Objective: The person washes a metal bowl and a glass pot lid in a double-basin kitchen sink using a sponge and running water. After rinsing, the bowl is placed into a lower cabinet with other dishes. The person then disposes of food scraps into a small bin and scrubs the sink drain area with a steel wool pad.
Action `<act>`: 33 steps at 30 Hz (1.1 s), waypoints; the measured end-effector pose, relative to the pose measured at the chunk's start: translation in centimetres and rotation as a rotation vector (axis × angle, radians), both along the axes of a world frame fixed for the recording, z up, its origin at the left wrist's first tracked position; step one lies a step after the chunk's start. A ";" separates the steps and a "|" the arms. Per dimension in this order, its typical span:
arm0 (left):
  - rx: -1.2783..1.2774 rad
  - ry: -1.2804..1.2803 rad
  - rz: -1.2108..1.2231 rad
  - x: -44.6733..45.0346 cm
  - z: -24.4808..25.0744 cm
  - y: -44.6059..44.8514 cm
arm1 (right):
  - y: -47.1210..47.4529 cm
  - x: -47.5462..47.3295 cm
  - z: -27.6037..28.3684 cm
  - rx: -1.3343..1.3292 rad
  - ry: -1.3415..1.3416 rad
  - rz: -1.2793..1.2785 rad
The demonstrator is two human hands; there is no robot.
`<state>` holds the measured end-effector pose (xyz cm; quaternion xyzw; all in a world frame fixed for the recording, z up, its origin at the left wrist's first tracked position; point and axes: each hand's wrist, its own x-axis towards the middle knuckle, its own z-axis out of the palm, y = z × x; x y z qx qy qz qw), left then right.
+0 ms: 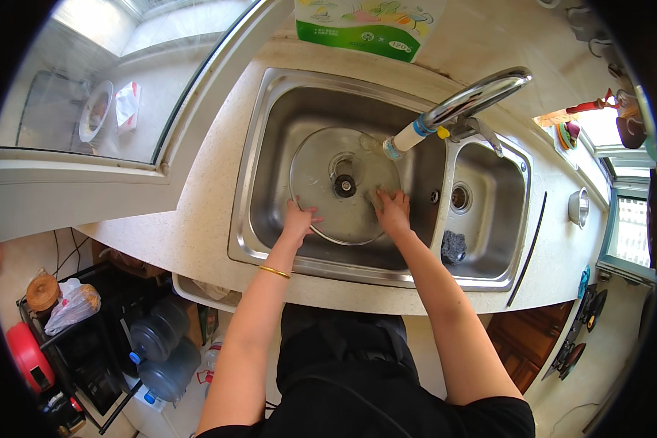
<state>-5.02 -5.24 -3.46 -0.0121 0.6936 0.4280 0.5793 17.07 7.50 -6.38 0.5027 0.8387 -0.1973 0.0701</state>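
Observation:
A round glass pot lid (334,219) with a metal rim and a black knob (345,186) lies in the large basin of a stainless steel sink (265,175). At its lower left edge my left hand (301,220) grips the rim, fingers partly spread. My right hand (392,211) presses a pale, translucent cloth or sponge (374,198) against the lid's right side; what exactly it is cannot be told. Above the lid's upper right hangs the white filter end (405,141) of the chrome faucet (476,93). Whether water runs is unclear.
The small right basin holds a grey scouring pad (453,247). A black strip (527,249) lies on the counter beside it, with a metal bowl (578,208) farther right. An open window frame (197,109) juts over the left counter. Water jugs (167,367) stand below left.

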 end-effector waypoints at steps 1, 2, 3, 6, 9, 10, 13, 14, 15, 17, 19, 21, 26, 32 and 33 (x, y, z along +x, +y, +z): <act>-0.006 0.030 -0.030 0.3 0.3 0.2 | -0.9 -0.2 -0.5 -0.092 0.049 -0.015; -0.011 0.060 -0.060 0.6 0.5 0.3 | -2.0 -0.7 -1.1 -0.184 0.098 -0.030; -0.014 0.091 -0.090 0.6 0.6 0.6 | -2.9 -1.6 -1.6 -0.274 0.148 -0.046; 0.040 0.055 -0.117 0.4 -0.9 0.3 | -5.8 -7.6 -0.4 -0.187 0.556 0.077; 0.104 0.123 -0.120 0.4 -4.0 -0.8 | -2.4 -15.2 -0.6 -0.005 0.817 0.099; 0.120 0.120 -0.127 0.3 -1.9 -0.2 | 0.2 -16.1 -1.0 0.089 0.754 0.079; 0.124 0.044 -0.072 0.5 -0.6 0.2 | 5.9 -15.4 -3.4 0.282 0.609 -0.061; 0.128 0.013 -0.034 0.4 -0.6 0.6 | 6.4 -14.1 -4.1 0.306 0.572 -0.139; 0.119 0.010 -0.036 0.4 -0.5 0.8 | 6.8 -12.7 -4.7 0.330 0.535 -0.214; 0.100 0.006 -0.050 0.7 -0.3 0.8 | 7.6 -8.6 -6.7 0.306 0.563 -0.291; 0.120 0.002 -0.069 0.7 -0.9 0.5 | 7.7 -9.8 -6.1 0.240 0.572 -0.497; 0.150 -0.001 -0.102 0.4 -1.5 0.7 | 7.9 -11.9 -5.6 0.273 0.603 -0.491; 0.203 0.166 -0.123 -0.3 -2.6 1.1 | 0.5 -16.2 -2.4 0.007 0.838 0.099; 0.154 0.204 -0.092 -0.4 -2.1 1.0 | -0.3 -13.2 -0.8 -0.075 0.618 0.252; 0.135 0.126 -0.063 -0.5 -2.0 1.2 | 1.7 -13.7 -1.9 0.004 0.600 0.130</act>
